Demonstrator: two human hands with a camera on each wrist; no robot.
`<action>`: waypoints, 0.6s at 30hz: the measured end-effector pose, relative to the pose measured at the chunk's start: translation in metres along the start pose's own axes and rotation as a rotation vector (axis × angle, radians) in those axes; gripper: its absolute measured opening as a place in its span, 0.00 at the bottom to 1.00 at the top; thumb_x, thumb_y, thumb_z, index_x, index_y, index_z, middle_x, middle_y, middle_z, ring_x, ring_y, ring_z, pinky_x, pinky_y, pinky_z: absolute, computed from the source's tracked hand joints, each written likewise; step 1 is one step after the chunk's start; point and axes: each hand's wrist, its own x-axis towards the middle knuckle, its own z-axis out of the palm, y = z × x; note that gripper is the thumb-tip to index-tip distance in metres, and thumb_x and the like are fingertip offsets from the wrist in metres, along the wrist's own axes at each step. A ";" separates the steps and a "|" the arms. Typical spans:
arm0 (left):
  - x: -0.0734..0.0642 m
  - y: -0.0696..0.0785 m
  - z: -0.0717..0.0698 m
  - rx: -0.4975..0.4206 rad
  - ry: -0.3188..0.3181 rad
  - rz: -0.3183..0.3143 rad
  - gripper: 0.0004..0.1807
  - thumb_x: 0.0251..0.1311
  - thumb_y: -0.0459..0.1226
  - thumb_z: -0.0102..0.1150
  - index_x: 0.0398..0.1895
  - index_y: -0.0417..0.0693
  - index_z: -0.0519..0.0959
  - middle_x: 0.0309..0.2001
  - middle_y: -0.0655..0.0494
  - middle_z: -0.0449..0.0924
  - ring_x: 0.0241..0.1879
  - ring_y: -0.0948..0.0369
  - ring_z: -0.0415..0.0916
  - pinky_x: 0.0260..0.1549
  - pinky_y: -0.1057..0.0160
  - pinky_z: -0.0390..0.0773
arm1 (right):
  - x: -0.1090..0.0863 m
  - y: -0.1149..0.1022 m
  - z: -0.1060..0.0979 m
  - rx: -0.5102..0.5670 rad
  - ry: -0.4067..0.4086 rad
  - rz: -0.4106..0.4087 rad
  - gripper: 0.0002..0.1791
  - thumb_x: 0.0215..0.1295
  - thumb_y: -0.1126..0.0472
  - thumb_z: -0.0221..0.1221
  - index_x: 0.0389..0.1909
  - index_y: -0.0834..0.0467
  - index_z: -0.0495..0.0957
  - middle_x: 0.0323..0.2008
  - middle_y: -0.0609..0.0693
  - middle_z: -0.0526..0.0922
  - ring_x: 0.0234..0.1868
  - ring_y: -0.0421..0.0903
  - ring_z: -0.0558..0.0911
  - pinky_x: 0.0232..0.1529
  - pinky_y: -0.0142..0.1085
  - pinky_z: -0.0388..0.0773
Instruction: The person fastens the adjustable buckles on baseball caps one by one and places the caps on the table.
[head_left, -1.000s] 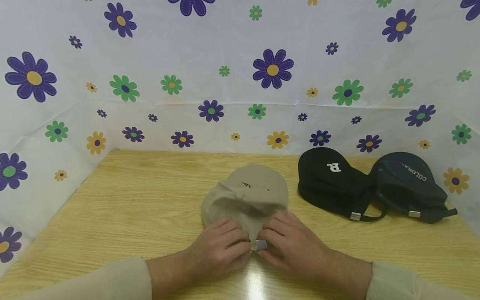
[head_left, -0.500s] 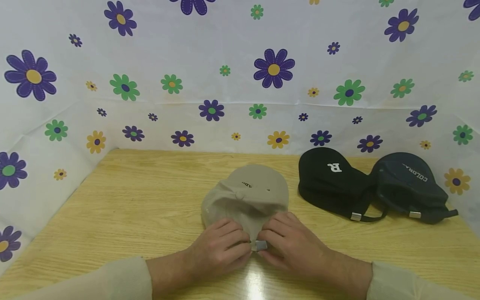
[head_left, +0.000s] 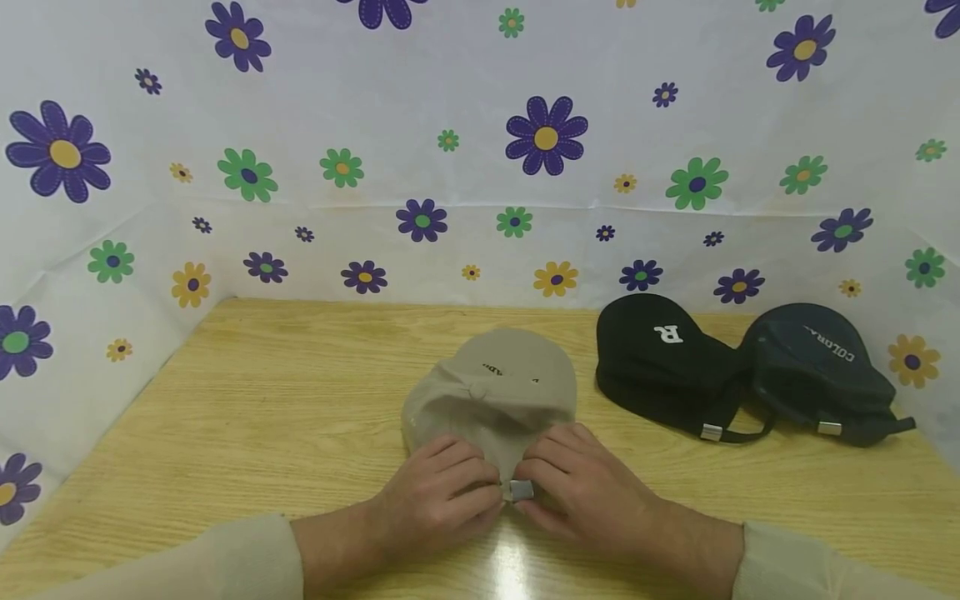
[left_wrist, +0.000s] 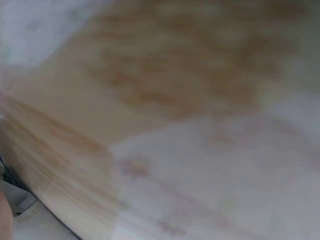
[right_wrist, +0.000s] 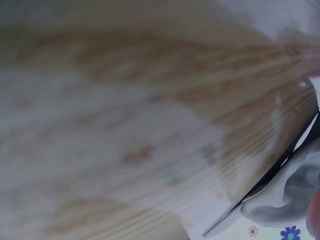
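Note:
A beige baseball cap (head_left: 517, 358) with small dark lettering rests on the wooden table, its crown partly caved in. Both hands are at the cap's near edge, where its back strap ends in a silver buckle (head_left: 521, 490). My left hand (head_left: 442, 492) pinches the strap just left of the buckle with curled fingers. From the other side, my right hand (head_left: 585, 483) pinches it, fingertips right at the buckle. The fingers hide most of the strap. Pale cap cloth (left_wrist: 40, 222) shows in the lower left corner of the left wrist view, which is otherwise blurred.
Right of the beige cap lies a black cap (head_left: 645, 367) with a white R. A dark navy cap (head_left: 810, 358) with light lettering overlaps it on the far right. Behind the wooden table (head_left: 300, 375) hangs a white flowered cloth (head_left: 450, 83).
The silver buckle has tilted slightly between the fingers, and less strap shows on its left. Both hands and all three caps stay in place.

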 end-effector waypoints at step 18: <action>-0.013 0.001 0.005 0.035 -0.065 -0.080 0.09 0.57 0.39 0.49 0.26 0.52 0.79 0.30 0.62 0.80 0.33 0.61 0.76 0.42 0.58 0.71 | 0.001 0.000 -0.001 -0.039 0.006 0.005 0.10 0.57 0.54 0.68 0.36 0.51 0.80 0.37 0.41 0.79 0.44 0.42 0.78 0.47 0.36 0.71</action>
